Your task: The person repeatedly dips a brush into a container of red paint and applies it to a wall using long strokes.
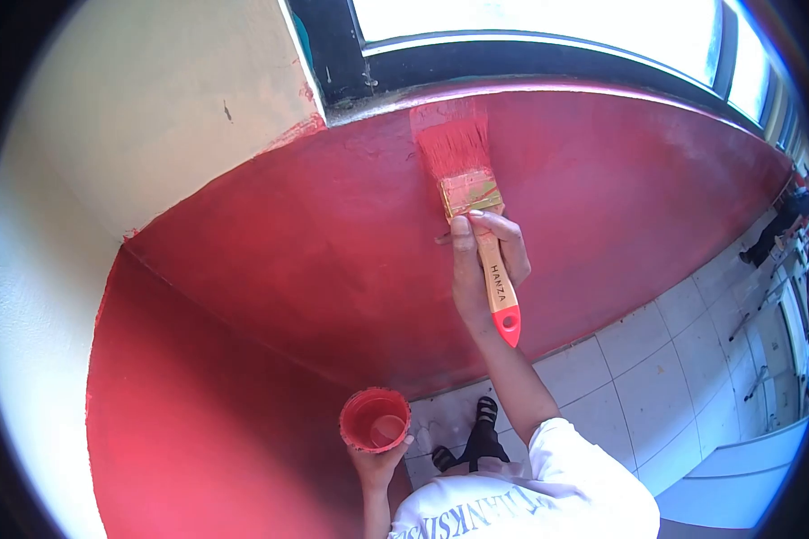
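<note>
My right hand [493,256] grips a flat paintbrush [497,269] by its wooden handle, which is marked HANZA and has a red tip. The red-coated bristles [454,148] press against the red wall [333,242] just under the window ledge, where a lighter red patch shows around them. Lower down, my left hand [379,463] is wrapped round a small paint cup [375,419], its rim and inside covered in red. Some paint shows at the bottom of the cup. Part of the left fingers is hidden behind it.
A dark-framed window [539,63] runs above the red wall. Cream wall [180,108] meets the red at the left corner. Below are floor tiles [638,395] and my sandalled feet. At the right are a pale table [728,472] and another person [782,220].
</note>
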Demonstrator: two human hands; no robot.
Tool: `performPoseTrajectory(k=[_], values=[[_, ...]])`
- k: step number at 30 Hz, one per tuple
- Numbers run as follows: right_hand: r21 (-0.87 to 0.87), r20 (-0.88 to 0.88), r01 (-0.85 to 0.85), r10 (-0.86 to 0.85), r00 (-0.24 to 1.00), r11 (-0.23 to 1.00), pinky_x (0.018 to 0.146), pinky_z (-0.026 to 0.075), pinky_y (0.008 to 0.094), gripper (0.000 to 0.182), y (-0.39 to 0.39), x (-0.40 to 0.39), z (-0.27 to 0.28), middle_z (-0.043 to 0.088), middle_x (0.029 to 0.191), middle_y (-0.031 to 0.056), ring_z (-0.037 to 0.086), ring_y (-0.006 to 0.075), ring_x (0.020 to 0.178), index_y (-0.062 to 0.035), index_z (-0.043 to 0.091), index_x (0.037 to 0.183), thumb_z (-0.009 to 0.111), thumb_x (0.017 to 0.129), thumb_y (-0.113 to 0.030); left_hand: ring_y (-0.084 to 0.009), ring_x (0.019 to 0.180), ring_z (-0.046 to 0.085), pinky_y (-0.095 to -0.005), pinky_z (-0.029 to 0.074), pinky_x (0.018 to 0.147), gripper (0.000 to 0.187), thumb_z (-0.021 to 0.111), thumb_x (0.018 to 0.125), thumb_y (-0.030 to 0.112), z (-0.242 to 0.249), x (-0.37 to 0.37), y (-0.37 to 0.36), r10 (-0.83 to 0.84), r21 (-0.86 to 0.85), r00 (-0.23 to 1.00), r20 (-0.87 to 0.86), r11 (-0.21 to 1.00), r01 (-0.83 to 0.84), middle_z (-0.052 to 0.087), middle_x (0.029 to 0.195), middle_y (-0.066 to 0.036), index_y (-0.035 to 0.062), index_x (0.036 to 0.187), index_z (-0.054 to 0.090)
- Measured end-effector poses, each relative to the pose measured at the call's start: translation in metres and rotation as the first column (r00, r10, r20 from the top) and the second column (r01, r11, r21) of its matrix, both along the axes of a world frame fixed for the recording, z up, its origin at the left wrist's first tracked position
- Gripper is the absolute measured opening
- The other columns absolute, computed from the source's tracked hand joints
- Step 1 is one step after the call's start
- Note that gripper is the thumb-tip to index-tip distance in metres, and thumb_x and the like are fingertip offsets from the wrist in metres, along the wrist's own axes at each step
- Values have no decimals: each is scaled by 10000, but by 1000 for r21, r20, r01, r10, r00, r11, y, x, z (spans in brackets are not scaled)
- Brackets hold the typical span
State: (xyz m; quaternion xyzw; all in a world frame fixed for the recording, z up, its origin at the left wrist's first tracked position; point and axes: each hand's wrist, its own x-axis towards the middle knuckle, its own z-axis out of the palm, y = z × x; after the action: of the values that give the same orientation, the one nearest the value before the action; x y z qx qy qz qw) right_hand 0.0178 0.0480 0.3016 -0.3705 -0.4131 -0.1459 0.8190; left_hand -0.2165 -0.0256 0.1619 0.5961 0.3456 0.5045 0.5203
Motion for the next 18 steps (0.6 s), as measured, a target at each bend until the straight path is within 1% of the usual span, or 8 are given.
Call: performPoseTrajectory(k=[4, 6, 9, 12, 15, 18], values=[[-35, -2, -12, 12, 1000, 999, 585, 562, 285, 148, -1, -2, -24, 567, 873, 126, 615, 165, 676, -11, 507, 984, 578, 858, 20, -217, 1082, 544, -365, 433, 941, 817, 862, 556, 151, -6, -3, -1, 6, -23, 1000, 23, 1000, -5, 548, 1170, -99, 30, 1243, 437], [-45, 6, 8, -8, 1000, 999, 587, 568, 295, 152, -1, -1, -36, 562, 886, 131, 611, 167, 696, -12, 508, 989, 578, 858, 21, -217, 1082, 545, -366, 434, 940, 821, 863, 554, 154, -11, -6, -1, 10, -38, 1000, 17, 999, -9, 550, 1167, -99, 28, 1244, 437], [-52, -33, -22, 21, 999, 998, 586, 572, 304, 156, -2, -4, -55, 558, 896, 134, 605, 169, 719, -17, 510, 994, 578, 858, 20, -216, 1082, 546, -366, 436, 940, 813, 858, 560, 155, -13, -9, -1, 0, -14, 1000, -30, 1000, 0, 551, 1165, -99, 27, 1244, 438], [-70, -44, -17, 14, 999, 997, 586, 571, 302, 154, -5, -7, -73, 561, 901, 130, 608, 170, 714, -24, 515, 992, 584, 859, 11, -215, 1082, 546, -365, 437, 940, 809, 853, 558, 150, -17, -12, -3, 15, -20, 999, -31, 1000, -16, 552, 1163, -98, 28, 1243, 440], [-121, -91, -33, 22, 996, 992, 581, 568, 299, 155, -11, -10, -94, 566, 896, 124, 608, 169, 705, -27, 519, 990, 589, 856, 7, -216, 1081, 548, -364, 436, 942, 814, 850, 551, 141, -16, -13, -6, 12, -52, 1000, -28, 999, -14, 551, 1166, -99, 29, 1246, 440], [-56, -112, 16, -22, 993, 998, 498, 429, 242, 218, -6, -14, -108, 555, 721, 75, 555, 129, 571, -56, 554, 947, 623, 786, 74, -219, 1077, 551, -363, 438, 939, 816, 847, 544, 125, -22, -17, -6, 8, -65, 1000, -26, 998, -10, 552, 1169, -98, 32, 1246, 441]])
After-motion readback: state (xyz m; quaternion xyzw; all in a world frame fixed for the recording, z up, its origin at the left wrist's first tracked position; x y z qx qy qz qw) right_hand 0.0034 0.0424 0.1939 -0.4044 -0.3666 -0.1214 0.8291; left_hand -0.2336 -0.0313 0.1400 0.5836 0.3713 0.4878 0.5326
